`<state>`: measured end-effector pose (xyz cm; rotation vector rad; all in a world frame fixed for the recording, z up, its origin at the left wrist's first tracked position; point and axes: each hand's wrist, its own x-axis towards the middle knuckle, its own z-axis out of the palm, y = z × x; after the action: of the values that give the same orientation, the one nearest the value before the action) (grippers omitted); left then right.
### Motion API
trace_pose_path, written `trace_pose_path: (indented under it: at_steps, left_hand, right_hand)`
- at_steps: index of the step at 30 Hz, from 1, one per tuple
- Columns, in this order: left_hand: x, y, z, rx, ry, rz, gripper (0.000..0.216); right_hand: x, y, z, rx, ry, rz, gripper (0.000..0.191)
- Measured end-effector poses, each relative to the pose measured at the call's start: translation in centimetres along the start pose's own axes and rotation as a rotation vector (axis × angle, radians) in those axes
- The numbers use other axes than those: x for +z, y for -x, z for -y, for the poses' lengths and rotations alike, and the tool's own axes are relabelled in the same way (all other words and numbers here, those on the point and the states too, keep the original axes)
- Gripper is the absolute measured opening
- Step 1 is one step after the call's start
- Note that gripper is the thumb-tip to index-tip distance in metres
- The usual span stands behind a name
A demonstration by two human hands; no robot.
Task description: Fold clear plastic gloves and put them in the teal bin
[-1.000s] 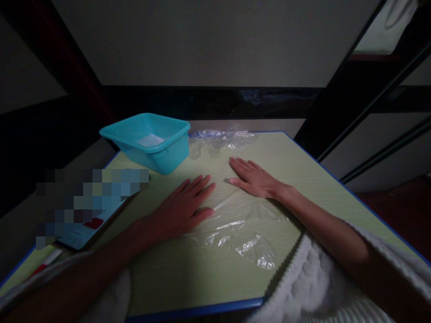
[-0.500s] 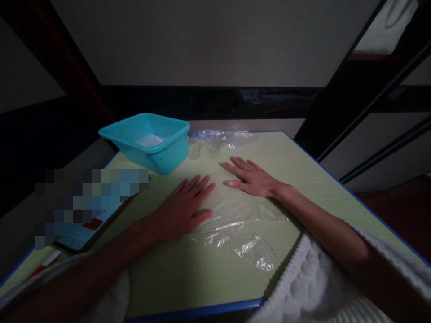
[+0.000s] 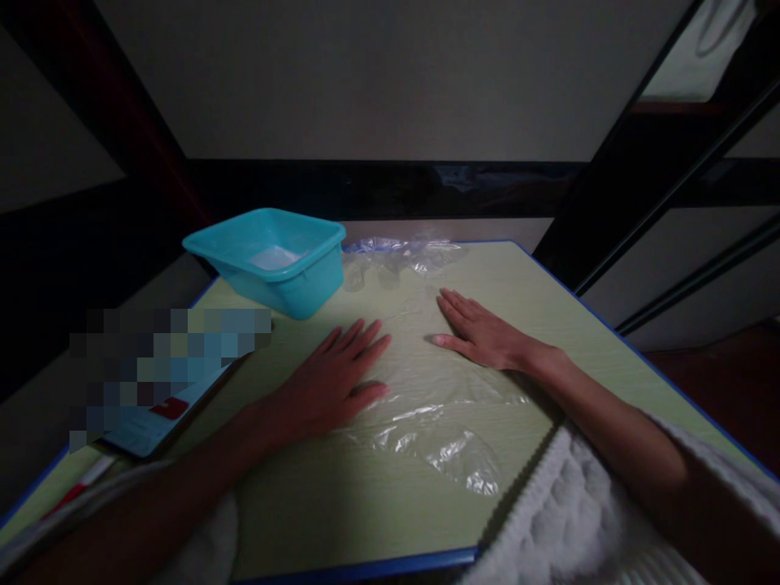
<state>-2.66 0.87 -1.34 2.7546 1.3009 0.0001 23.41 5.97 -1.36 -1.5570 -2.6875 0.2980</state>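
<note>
1. Both hands lie flat, palms down and fingers spread, on a clear plastic sheet (image 3: 426, 398) spread over the middle of the pale green bench (image 3: 609, 357); neither hand grips anything.
2. The left hand (image 3: 335, 382) presses on the sheet's left edge, fingertips pointing toward the far edge of the bench.
3. The right hand (image 3: 481, 335) rests on the far right part of the sheet, fingers pointing toward the far left corner, apart from the left hand with bare plastic between them.
4. The sheet runs from under the hands toward the near edge, where it wrinkles and catches the light.
5. A teal plastic tub (image 3: 274, 260) stands at the far left corner of the bench, near the left hand's fingertips but not touching them. Something pale lies in its bottom; I cannot tell what it is.
6. Crumpled clear plastic (image 3: 402, 252) lies along the far edge, just beside the tub and beyond the right hand.
7. A flat booklet with a red mark (image 3: 155, 418) lies by the left edge.
8. White knitted sleeves (image 3: 578, 520) cover both forearms at the near edge.
</note>
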Motion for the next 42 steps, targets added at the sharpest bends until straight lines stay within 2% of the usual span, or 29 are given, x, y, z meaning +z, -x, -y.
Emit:
trace_pose_path:
  at_steps: [4,10,16,20,31,34,38,42]
  left_hand:
    - [0.0,0.0,0.0,0.0,0.001,0.008,0.058]
    - [-0.3,-0.1,-0.3,-0.007,0.018,-0.008,0.062]
    - [-0.2,0.0,-0.5,0.016,0.026,0.006,0.067]
    - [0.0,0.1,-0.4,0.011,0.018,0.011,0.064]
    - [0.0,0.2,-0.3,0.001,0.012,0.016,0.064]
    - [0.0,0.2,-0.2,-0.007,0.017,0.025,0.064]
    - [0.0,0.2,0.0,0.013,0.023,0.009,0.063]
    - [-0.3,0.3,-0.3,0.02,0.043,-0.023,0.063]
  right_hand:
    - [-0.5,-0.5,0.2,0.003,-0.03,-0.006,0.096]
    - [-0.7,-2.5,0.3,-0.083,-0.095,-0.042,0.088]
    - [-0.4,-2.8,0.6,-0.055,-0.015,0.006,0.086]
    - [-0.7,-2.5,0.9,-0.045,0.035,0.044,0.078]
    - [-1.1,-2.9,1.0,-0.095,-0.007,0.13,0.071]
    - [-1.8,-2.5,0.5,-0.092,-0.077,0.075,0.075]
    - [-3.3,-0.4,-0.8,-0.022,-0.186,-0.118,0.077]
    - [-2.7,2.4,-0.8,0.071,-0.174,-0.17,0.086]
